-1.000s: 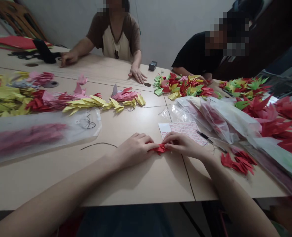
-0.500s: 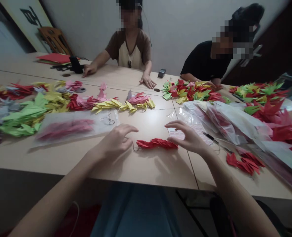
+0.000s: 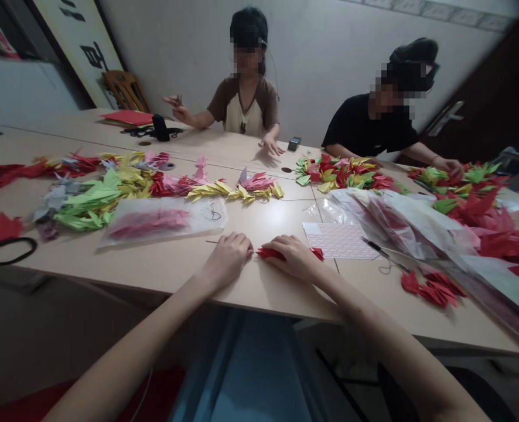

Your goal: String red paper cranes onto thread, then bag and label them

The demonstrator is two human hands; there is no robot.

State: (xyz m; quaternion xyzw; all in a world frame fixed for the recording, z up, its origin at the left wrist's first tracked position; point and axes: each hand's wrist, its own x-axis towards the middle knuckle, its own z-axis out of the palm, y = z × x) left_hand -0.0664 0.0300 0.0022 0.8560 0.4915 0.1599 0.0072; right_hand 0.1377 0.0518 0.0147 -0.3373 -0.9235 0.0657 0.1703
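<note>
Beige tabletop [image 3: 163,269] is bearing a red folded-paper string [image 3: 268,253]; the left hand [image 3: 228,258], curled, is pinching its end, while the right hand [image 3: 292,257] is pressing flat over it beside a sticker sheet [image 3: 341,240].

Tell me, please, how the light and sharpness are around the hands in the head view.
Head view: a soft glare patch sits on the table beyond the left hand and right hand; both look sharp, as does the red paper string between them; the wide lens tilts the walls at the edges.

Table [image 3: 163,271], red paper chain [image 3: 266,253], plastic bags [image 3: 163,220]
</note>
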